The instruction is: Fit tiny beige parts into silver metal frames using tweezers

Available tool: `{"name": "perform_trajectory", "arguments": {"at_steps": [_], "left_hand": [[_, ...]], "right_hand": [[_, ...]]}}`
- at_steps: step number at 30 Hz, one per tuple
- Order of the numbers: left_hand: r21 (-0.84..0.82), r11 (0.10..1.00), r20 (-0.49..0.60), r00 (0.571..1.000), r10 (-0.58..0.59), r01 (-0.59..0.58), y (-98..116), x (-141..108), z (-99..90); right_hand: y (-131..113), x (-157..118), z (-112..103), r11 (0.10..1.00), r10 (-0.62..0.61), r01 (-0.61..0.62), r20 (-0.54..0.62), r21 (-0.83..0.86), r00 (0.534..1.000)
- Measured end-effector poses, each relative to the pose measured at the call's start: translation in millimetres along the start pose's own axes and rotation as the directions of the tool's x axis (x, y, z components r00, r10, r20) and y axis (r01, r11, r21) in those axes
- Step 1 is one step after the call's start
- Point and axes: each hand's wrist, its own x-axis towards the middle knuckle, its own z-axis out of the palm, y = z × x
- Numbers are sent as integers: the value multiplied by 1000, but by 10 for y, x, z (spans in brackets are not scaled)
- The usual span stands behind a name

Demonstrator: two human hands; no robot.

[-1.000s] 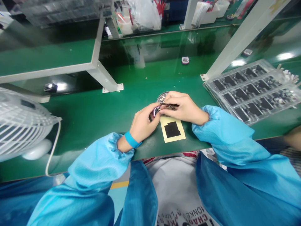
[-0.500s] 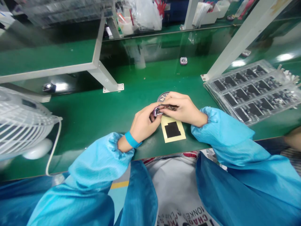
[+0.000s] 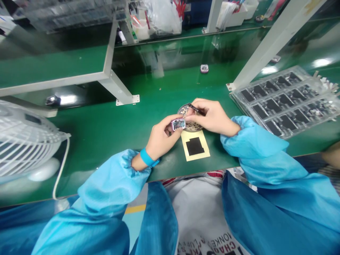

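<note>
Between the thumb and fingers of my left hand (image 3: 162,137) is a small purple-edged device housing (image 3: 178,124), its open side with inner parts facing up. My right hand (image 3: 212,117) is closed around dark tweezers (image 3: 197,109), over a round dish (image 3: 193,126) of tiny parts. The tweezer tips are partly hidden by the fingers, so I cannot tell whether they grip anything. Just below the dish lies a yellow backing sheet (image 3: 185,146) with a black cut-out shape (image 3: 195,146) on it.
Another small housing (image 3: 204,68) lies farther back on the green table (image 3: 154,95). Clear trays of black parts (image 3: 288,124) are stacked at the right. A white fan (image 3: 29,138) stands at the left, and white shelf posts (image 3: 117,85) rise from the tabletop.
My right hand has drawn away to the right from the housing, with the tweezers, uncovering more of the dish. My left hand has turned the housing so its open side shows.
</note>
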Motion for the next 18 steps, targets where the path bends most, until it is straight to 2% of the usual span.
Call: {"name": "perform_trajectory", "arguments": {"at_steps": [3, 5, 8, 12, 15, 18], "left_hand": [[-220, 974, -2, 998, -59, 57, 15, 26, 1], [-297, 951, 7, 996, -87, 85, 24, 41, -3], [-352, 928, 45, 992, -115, 123, 20, 57, -6], [-348, 931, 56, 994, -98, 111, -16, 48, 8], [-225, 974, 14, 999, -31, 34, -33, 14, 24], [-125, 992, -18, 999, 27, -29, -37, -12, 30]], "right_hand": [[100, 20, -100, 965, 53, -72, -82, -254, 995], [129, 19, -123, 929, 45, -83, -113, -362, 993], [69, 0, -68, 959, -27, -14, -142, -283, 989], [-57, -50, 89, 982, -155, 149, -54, -114, 986], [-68, -80, 156, 981, -171, 169, -11, -95, 985], [-41, -81, 129, 983, -142, 139, -12, -117, 990]]}}
